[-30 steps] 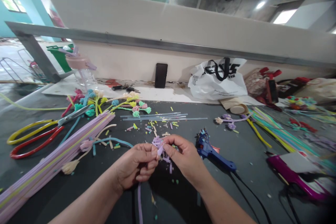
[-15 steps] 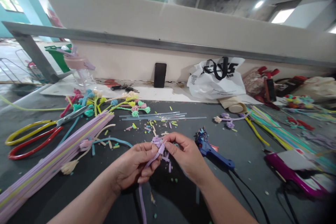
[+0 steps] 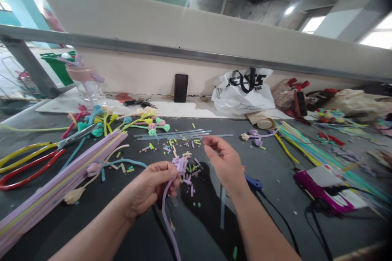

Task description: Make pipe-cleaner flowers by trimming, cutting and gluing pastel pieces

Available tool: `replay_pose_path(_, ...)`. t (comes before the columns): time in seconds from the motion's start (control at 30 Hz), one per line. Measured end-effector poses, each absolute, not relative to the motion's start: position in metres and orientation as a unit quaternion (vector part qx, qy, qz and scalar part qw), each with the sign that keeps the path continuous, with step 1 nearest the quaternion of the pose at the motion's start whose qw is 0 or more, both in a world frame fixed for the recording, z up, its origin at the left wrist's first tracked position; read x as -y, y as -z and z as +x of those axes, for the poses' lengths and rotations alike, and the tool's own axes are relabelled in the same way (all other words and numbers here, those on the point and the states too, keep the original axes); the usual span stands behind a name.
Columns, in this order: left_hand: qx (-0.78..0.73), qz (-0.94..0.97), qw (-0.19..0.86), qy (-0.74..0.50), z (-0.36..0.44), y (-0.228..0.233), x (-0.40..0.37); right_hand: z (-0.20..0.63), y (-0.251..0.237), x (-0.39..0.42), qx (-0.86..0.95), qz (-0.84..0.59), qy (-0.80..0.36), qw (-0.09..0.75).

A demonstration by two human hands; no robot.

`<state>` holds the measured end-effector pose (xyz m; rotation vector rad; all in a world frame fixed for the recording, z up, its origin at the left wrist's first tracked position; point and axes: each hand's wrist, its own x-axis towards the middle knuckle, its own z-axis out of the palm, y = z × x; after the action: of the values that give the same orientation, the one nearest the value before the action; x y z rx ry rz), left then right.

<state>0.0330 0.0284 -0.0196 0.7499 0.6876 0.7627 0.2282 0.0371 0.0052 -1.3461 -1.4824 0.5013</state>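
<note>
My left hand [image 3: 157, 183] is closed on a lilac pipe cleaner flower [image 3: 181, 164], pinched between thumb and fingers. Its long lilac stem [image 3: 167, 216] hangs down and curves toward the front of the table. My right hand [image 3: 226, 165] is raised to the right of the flower, apart from it, with fingers loosely curved and thumb apart. Nothing shows in it. A blue glue gun [image 3: 254, 181] lies behind that hand, which hides most of it. Under and around the flower lie small cut pipe cleaner pieces [image 3: 191, 189]. Several clear glue sticks [image 3: 171, 133] lie beyond the hands.
At left are a bundle of lilac pipe cleaners [image 3: 61, 195], scissors [image 3: 78, 135] and finished coloured flowers [image 3: 150, 120]. A phone [image 3: 181, 88] leans on the back panel near a white bag [image 3: 241, 96]. A magenta device [image 3: 324, 191] with cables and more pipe cleaners [image 3: 315, 153] lie right.
My right hand has let go of the lilac flower and moved right and up, now in front of the glue gun. The left hand keeps its hold. The view has shifted slightly right.
</note>
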Motion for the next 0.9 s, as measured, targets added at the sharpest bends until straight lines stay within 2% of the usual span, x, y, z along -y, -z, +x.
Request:
replay_pose_path(0.1, -0.333, 0.357, 0.792, -0.367, 0.033, 0.016, -0.028, 0.239, -0.004, -0.045, 0.633, -0.635, -0.085, 0.435)
replay_pose_path(0.2, -0.328, 0.363, 0.793, -0.364, 0.031, 0.013, -0.027, 0.252, -0.006, -0.05, 0.624, -0.697, -0.029, 0.353)
replay_pose_path(0.4, -0.28, 0.4, 0.801, -0.345, 0.032, 0.013, -0.023, 0.286, -0.019, -0.029, 0.583, -0.766, -0.018, 0.271)
replay_pose_path(0.57, -0.278, 0.396, 0.81, -0.332, 0.034, 0.016, -0.02, 0.295, -0.016, 0.004, 0.585, -0.808, -0.019, 0.07)
replay_pose_path(0.63, -0.28, 0.396, 0.81, -0.329, 0.033, 0.015, -0.019, 0.293, -0.011, 0.011, 0.587, -0.809, -0.023, 0.018)
replay_pose_path(0.9, -0.29, 0.385, 0.804, -0.348, 0.029, 0.013, -0.019, 0.289, 0.003, 0.006, 0.599, -0.801, -0.011, 0.009)
